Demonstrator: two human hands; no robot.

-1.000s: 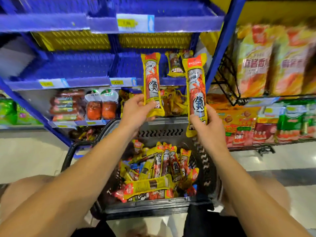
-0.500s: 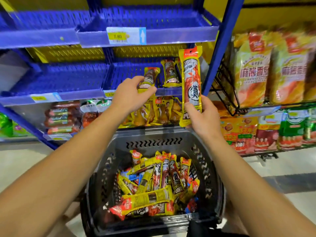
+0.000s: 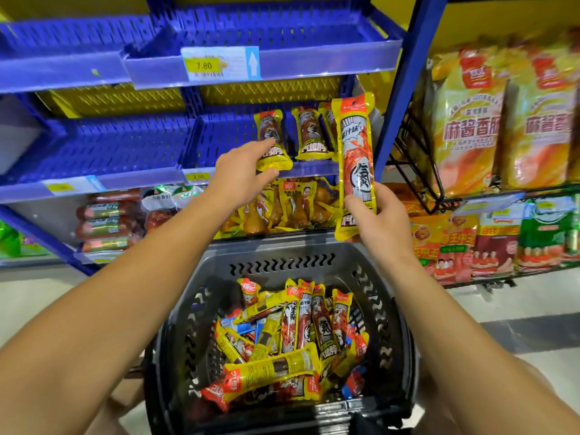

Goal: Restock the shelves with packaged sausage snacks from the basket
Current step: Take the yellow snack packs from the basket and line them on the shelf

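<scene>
Blue shelf [image 3: 238,169]: a brown pack [image 3: 272,140] has just been stood at its front edge, left hand [image 3: 241,175] still holding it. Orange pack [image 3: 356,166] is gripped upright in the right hand [image 3: 381,221], likely shelved next.

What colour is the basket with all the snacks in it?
The basket is dark grey, almost black, with cut-out holes in its walls. The head view shows it best.

A single wide-angle view comes from the person's head, looking forward and steeply down. It sits close over both forearms, which reach away from the lens toward the blue perforated plastic shelves [image 3: 103,146] filling the upper frame. The dark grey plastic basket [image 3: 389,312] lies directly beneath, near the bottom edge. Straight lines bow toward the frame's edges.
</scene>
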